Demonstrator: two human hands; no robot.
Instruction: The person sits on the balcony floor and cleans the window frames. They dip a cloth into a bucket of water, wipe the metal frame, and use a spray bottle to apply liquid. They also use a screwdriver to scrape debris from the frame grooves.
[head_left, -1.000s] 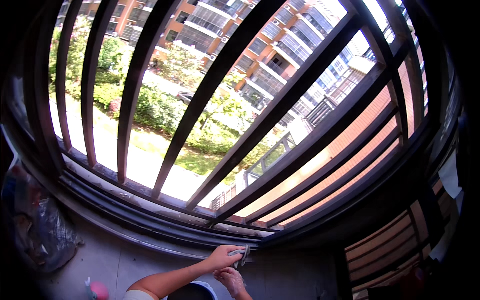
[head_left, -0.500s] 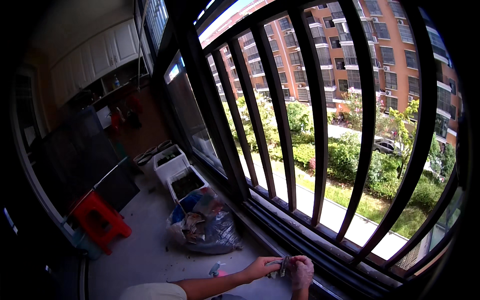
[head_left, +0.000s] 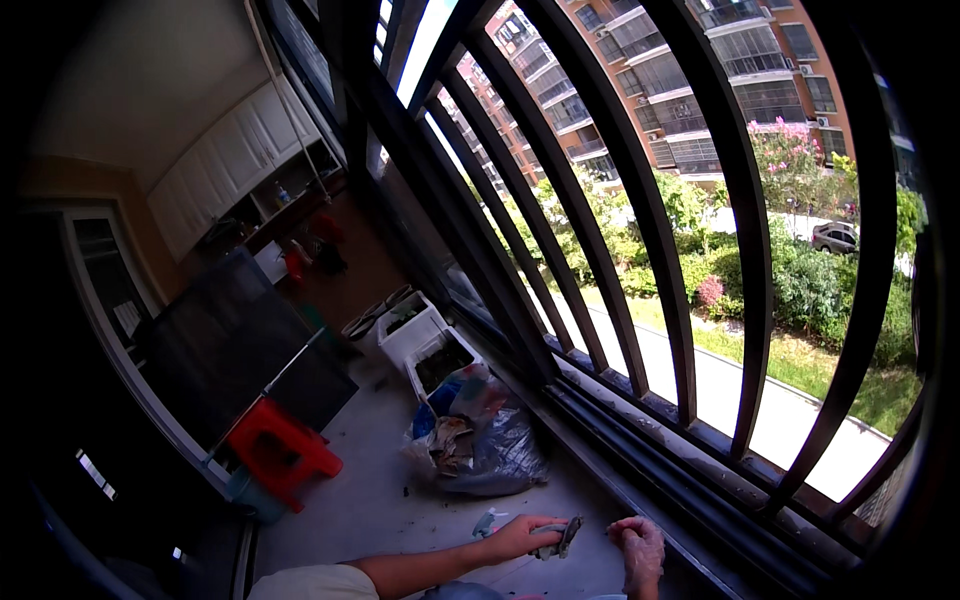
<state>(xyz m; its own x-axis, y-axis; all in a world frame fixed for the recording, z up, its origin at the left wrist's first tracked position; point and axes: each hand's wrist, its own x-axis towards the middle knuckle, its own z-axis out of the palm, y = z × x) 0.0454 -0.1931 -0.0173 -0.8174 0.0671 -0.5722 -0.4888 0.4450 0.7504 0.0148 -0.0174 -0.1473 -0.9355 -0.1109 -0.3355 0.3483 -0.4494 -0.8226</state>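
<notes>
The left hand (head_left: 520, 538) grips a small grey tool (head_left: 560, 537) low over the balcony floor (head_left: 370, 500) near the window-rail edge, while the gloved right hand (head_left: 640, 545) beside it hangs loosely curled, holding nothing visible. The tool could slip into the rail track (head_left: 640, 440) if that grip loosens. Behind lie one plastic bag (head_left: 480, 440), one red stool (head_left: 280, 450) and two white planter boxes (head_left: 425, 345).

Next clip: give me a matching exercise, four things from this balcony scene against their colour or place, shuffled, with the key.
Things:
1. stool
2. planter boxes
3. plastic bag
4. left hand

Descriptions:
A. white, with dark soil inside
B. grips a small dark object
C. red, beside the dark panel
D. crumpled on the floor by the window rail

Pairs: 1-C, 2-A, 3-D, 4-B
</notes>
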